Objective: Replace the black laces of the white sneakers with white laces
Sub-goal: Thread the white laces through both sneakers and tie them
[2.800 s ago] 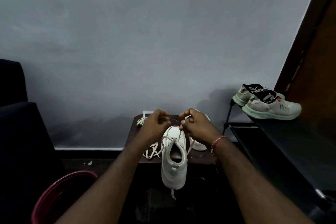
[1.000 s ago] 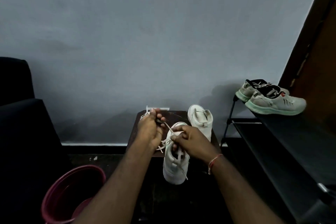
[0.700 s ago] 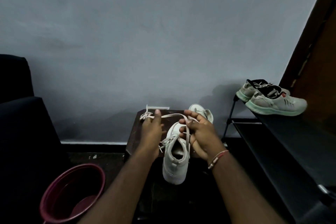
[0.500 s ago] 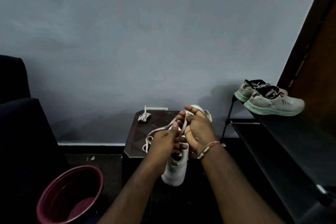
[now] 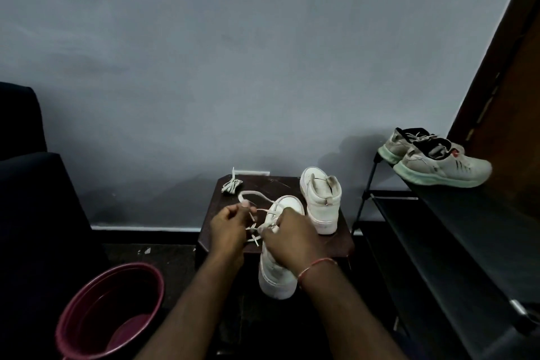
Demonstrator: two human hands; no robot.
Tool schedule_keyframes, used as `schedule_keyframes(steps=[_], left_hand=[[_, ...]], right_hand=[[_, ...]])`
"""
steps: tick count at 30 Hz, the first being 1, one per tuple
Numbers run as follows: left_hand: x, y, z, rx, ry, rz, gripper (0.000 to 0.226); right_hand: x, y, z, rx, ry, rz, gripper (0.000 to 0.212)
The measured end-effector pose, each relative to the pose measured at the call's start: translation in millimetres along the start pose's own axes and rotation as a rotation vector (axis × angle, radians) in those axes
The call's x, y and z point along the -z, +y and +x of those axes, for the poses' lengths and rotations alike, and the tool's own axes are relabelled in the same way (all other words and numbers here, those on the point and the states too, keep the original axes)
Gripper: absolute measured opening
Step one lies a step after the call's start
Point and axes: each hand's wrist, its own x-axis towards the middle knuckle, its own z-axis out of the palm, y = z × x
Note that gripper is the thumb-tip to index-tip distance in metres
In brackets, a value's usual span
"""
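Note:
A white sneaker lies on the small dark table, its heel hanging over the near edge. A white lace is threaded through it and loops out to the left. My left hand pinches that lace beside the shoe. My right hand lies over the shoe's tongue and pinches the lace near the eyelets. The second white sneaker stands upright just behind and to the right. A bundled white lace lies at the table's far left corner.
A maroon bucket stands on the floor at the lower left. A black shoe rack on the right carries a pair of grey-green running shoes. A dark chair fills the left side. A grey wall is behind.
My left hand has moved left and away from the right hand, drawing the lace out into a loop. My right hand has come down onto the shoe's tongue.

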Motion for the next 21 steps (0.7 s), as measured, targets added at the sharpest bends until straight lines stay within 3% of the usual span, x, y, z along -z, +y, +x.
schedule_keyframes(steps=[2, 7, 11, 15, 21], left_hand=[[-2, -15, -4, 0.039, 0.004, 0.039, 0.015], [-6, -35, -11, 0.132, -0.067, -0.069, 0.008], [-16, -44, -20, 0.120, -0.097, -0.173, 0.009], [-24, -56, -36, 0.044, -0.120, -0.119, 0.003], [-32, -69, -41, -0.086, -0.035, 0.022, 0.008]], right_hand=[[-10, -4, -5, -0.030, -0.033, -0.062, 0.046], [-26, 4, 5, -0.076, 0.051, -0.022, 0.050], [-29, 32, -2, -0.085, 0.170, 0.401, 0.051], [-24, 66, -6, -0.146, 0.079, 0.818, 0.051], [-28, 87, -12, -0.116, 0.037, 0.954, 0.056]])
